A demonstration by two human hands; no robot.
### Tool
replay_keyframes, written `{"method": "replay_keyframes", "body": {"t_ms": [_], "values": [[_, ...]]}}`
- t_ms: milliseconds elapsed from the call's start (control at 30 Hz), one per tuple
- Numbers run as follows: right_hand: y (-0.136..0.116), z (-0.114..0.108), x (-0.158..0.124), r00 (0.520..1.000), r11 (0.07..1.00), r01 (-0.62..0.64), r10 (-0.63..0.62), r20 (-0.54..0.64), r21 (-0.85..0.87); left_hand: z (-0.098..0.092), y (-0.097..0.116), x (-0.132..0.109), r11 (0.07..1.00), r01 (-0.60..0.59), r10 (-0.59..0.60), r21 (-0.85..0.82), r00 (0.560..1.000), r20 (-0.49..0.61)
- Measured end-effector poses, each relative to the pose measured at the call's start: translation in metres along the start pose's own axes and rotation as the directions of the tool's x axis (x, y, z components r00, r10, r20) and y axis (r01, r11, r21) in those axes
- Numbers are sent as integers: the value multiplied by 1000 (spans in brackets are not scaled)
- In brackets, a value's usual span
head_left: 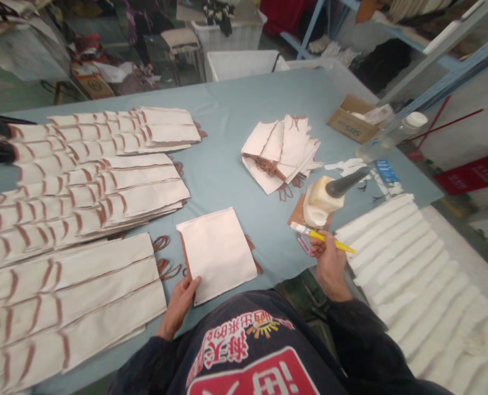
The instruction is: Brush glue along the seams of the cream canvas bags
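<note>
A single white cloth bag [216, 253] with brown cord lies flat on the blue table [227, 126] in front of me. My left hand [181, 304] rests on its near left corner, fingers pressed on the fabric. My right hand [329, 262] is closed on a yellow-handled brush [322, 237], its white bristle end pointing left. Just beyond the brush stands a white glue pot [318, 202] with a dark handle sticking out.
Overlapping rows of white bags with brown handles [83, 181] cover the table's left side. A loose pile of bags [283, 151] lies at centre right. White strips [412, 269] are fanned out on the right. A cardboard box [351, 122] and white bins [242, 63] stand at the back.
</note>
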State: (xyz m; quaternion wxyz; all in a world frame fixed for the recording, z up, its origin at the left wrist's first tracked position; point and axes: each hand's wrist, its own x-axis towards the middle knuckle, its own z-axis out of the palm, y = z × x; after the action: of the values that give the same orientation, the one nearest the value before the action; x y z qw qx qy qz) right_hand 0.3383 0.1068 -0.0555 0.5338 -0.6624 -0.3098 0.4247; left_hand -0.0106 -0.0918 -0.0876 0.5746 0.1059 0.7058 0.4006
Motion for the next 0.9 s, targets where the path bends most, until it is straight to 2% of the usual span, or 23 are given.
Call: {"method": "replay_keyframes", "body": {"t_ms": [100, 200, 333, 433, 500, 633, 733, 867, 900], "values": [[-5, 19, -19, 990, 999, 45, -43, 135, -15, 0, -5, -3, 1000, -1, 1, -4, 1000, 18], [-10, 35, -40, 958, 995, 100, -91, 272, -20, 2, -1, -3, 1000, -9, 9, -8, 999, 37], [-18, 51, -67, 894, 983, 184, -165, 417, -6, 9, 19, -6, 998, -49, 51, -37, 996, 79], [-23, 60, -83, 812, 952, 306, -262, 522, 1, 20, 42, -8, 993, -91, 98, -78, 991, 93], [-24, 64, -90, 722, 901, 434, -354, 595, 9, 29, 59, -9, 988, -97, 110, -120, 989, 102], [-25, 66, -95, 451, 681, 729, -549, 704, 64, 46, 94, -12, 965, -81, 113, -251, 987, 116], [-24, 68, -98, 326, 531, 844, -613, 720, 70, 52, 123, -18, 936, -87, 134, -341, 984, 117], [-25, 79, -105, 80, 179, 981, -735, 673, 79, 55, 156, -31, 912, -103, 165, -398, 978, 125], [-27, 83, -106, 39, 122, 989, -759, 650, 83, 56, 162, -35, 913, -103, 168, -395, 977, 135]]}}
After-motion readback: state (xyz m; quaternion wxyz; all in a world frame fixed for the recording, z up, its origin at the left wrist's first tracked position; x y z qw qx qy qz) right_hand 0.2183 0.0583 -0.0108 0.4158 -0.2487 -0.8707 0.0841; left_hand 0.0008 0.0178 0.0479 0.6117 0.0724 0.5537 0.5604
